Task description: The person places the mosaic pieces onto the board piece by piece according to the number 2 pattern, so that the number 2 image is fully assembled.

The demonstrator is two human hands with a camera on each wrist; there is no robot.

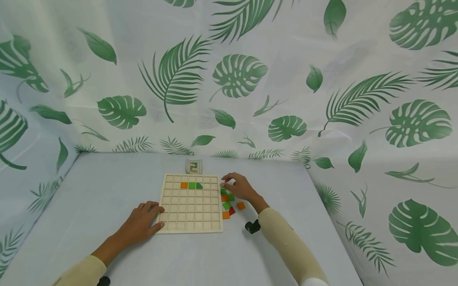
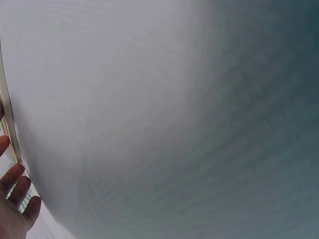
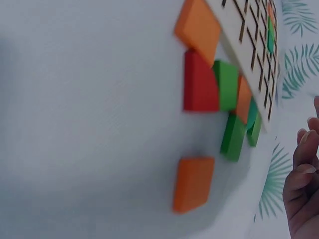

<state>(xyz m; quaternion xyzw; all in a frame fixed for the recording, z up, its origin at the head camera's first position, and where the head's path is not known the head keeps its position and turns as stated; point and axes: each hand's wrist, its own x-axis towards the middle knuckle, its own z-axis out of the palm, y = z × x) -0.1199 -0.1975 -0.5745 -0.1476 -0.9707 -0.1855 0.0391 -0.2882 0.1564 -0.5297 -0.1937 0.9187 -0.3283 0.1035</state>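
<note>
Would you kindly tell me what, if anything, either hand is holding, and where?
The left hand touches the left edge of the board without a clear grip; no held piece shows at the right hand.

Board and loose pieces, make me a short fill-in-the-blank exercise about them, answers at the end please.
In the head view, the left hand touches the board's ____ edge.
The number of pieces set in its grid is ____.
The loose pieces lie nearer the ____ hand.
In the right wrist view, the loose piece lying apart is coloured ____.
Left; three; right; orange.
</note>
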